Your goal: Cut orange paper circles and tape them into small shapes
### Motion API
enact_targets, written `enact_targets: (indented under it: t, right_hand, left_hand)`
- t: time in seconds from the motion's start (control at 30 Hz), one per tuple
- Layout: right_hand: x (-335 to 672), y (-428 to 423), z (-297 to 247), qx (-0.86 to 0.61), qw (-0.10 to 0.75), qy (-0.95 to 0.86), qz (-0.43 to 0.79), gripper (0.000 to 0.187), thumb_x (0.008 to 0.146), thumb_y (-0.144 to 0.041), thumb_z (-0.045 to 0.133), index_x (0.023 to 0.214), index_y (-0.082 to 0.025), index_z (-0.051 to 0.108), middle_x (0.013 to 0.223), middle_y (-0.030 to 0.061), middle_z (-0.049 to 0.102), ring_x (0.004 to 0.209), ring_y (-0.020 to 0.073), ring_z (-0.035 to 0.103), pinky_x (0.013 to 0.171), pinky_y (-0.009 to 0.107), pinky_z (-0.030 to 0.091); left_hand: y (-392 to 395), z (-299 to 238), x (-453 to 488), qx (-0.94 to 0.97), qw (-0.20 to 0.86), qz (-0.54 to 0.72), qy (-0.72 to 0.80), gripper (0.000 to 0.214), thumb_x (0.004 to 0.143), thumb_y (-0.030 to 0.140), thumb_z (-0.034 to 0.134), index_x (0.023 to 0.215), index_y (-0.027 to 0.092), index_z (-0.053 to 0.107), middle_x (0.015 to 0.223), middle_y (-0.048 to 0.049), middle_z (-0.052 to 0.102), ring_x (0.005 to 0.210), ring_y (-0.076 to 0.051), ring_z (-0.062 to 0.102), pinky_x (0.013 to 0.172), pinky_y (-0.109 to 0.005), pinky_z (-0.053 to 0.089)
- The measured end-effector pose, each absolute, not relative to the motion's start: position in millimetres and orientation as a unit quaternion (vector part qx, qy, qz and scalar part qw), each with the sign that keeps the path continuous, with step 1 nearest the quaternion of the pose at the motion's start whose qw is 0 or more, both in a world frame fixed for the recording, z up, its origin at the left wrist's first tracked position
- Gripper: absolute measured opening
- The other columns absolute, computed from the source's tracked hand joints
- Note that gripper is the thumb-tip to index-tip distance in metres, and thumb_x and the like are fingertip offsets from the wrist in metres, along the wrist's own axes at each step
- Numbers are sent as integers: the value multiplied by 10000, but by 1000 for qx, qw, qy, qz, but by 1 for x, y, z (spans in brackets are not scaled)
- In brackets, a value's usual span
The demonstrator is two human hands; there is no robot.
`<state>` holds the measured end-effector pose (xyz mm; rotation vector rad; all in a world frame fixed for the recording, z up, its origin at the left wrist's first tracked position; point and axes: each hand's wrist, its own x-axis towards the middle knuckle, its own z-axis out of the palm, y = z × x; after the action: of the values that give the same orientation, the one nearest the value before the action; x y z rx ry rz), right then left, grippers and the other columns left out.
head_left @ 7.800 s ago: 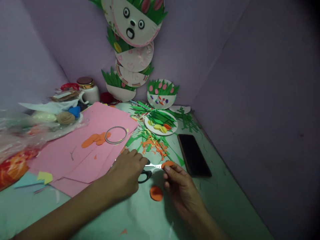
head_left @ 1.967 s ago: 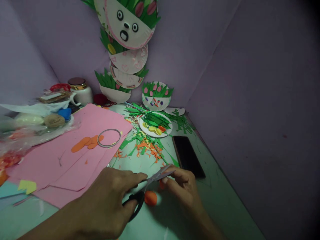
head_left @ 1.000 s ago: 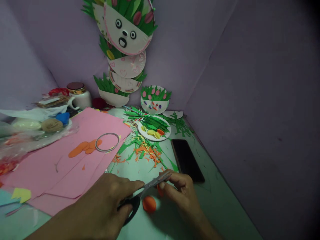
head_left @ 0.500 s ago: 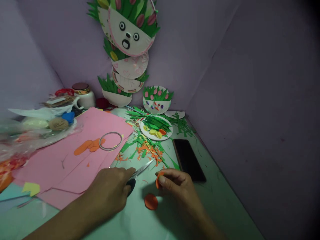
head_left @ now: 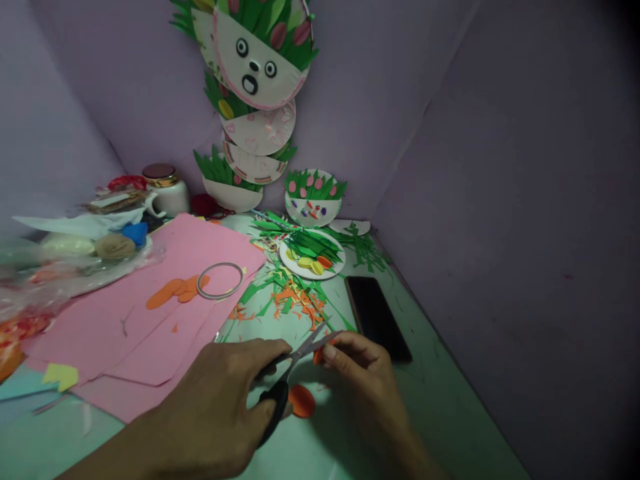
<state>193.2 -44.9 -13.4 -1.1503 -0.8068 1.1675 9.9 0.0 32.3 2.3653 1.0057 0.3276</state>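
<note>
My left hand [head_left: 225, 393] grips a pair of black-handled scissors [head_left: 295, 360], fingers in the loops and blades spread apart. The blades reach the small orange paper piece [head_left: 319, 356] that my right hand [head_left: 367, 373] pinches between thumb and fingers; whether they touch it I cannot tell. Most of that piece is hidden by the fingertips. Below the blades an orange paper oval [head_left: 303, 401] lies on the pale green table, close to the scissor handle.
Pink paper sheets [head_left: 145, 347] with orange ovals [head_left: 175, 291] and a ring [head_left: 220, 280] lie left. Behind the hands are paper scraps [head_left: 300, 297], a plate [head_left: 341, 265] of green and yellow cutouts, and a phone [head_left: 379, 320] at right. Decorated paper plates [head_left: 257, 137] hang on the wall.
My left hand has opened the scissors and brought the blades right, up to the orange piece in my right hand. My right hand has shifted slightly; the oval on the table stays put.
</note>
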Motion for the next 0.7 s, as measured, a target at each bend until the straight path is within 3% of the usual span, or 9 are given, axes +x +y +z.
enact_targets:
  t: [0.13, 0.3, 0.4, 0.5, 0.6, 0.7]
  right_hand:
    - [193, -46, -12, -518, 631, -307, 488, 104, 626, -278, 750, 643, -184, 709, 578, -8, 648, 553, 103, 541, 541, 206, 424]
    - [197, -62, -14, -532, 654, -240, 481, 161, 606, -287, 775, 730, -208, 711, 608, -24, 651, 526, 85, 540, 511, 182, 449]
    - [200, -79, -18, -548, 649, -197, 489, 208, 583, -282, 796, 758, -221, 702, 613, -23, 655, 558, 99, 579, 527, 183, 483]
    - [203, -93, -23, -551, 648, -165, 499, 185, 571, -265, 803, 698, -215, 678, 642, -15, 661, 586, 107, 604, 545, 187, 501]
    - [203, -99, -28, -561, 645, -157, 493, 176, 566, -261, 802, 660, -213, 660, 712, -11, 660, 624, 109, 602, 543, 180, 496]
    - [204, -100, -30, -596, 632, -176, 464, 189, 552, -294, 799, 651, -204, 666, 682, -12, 631, 572, 91, 550, 490, 161, 456]
  left_hand:
    - [7, 29, 11, 876, 245, 61, 410, 242, 739, 195, 480, 938, 244, 609, 831, -3, 680, 730, -186, 625, 636, -267, 451]
    - [16, 13, 9, 863, 185, -15, 470, 487, 744, 224, 556, 1224, 199, 482, 1038, -107, 637, 964, -304, 595, 777, -403, 464]
    - [17, 9, 9, 867, 195, 15, 458, 409, 756, 182, 544, 1165, 169, 527, 1034, -110, 619, 981, -279, 583, 826, -394, 458]
    - [13, 6, 12, 879, 152, 97, 441, 257, 798, 170, 470, 1015, 120, 600, 967, -132, 611, 891, -258, 595, 763, -380, 479]
    - [0, -3, 18, 900, 160, 172, 369, 241, 833, 134, 383, 843, 127, 624, 815, -101, 607, 761, -203, 593, 679, -324, 488]
    - [-13, -14, 27, 904, 205, 151, 342, 244, 829, 114, 373, 875, 135, 612, 783, -82, 591, 727, -192, 579, 646, -318, 490]
